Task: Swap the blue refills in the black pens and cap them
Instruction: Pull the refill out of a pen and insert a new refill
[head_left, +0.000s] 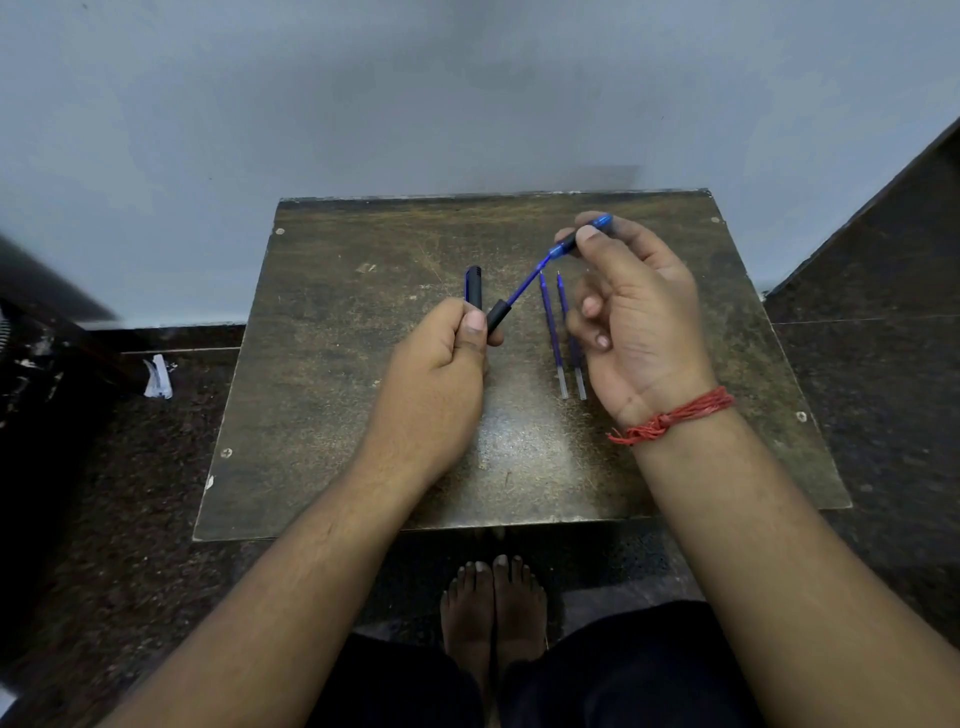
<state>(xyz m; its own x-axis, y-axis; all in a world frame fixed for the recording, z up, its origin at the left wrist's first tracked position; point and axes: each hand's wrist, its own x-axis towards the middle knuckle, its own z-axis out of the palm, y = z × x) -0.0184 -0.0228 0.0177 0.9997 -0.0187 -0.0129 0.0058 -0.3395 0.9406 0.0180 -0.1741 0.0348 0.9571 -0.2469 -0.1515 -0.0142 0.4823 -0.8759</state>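
While our left hand (447, 343) grips the black barrel (497, 315) and our right hand (631, 306) pinches the tip section (581, 238) above the table (363, 415), the bowed blue refill (524, 285) between them could kink

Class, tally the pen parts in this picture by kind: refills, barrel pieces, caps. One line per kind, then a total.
Thin blue refills: 3, two lying on the table, one between the hands
Black barrel pieces: 2, left hand, right hand
Black-and-blue caps: 1, standing behind the left hand
Total: 6
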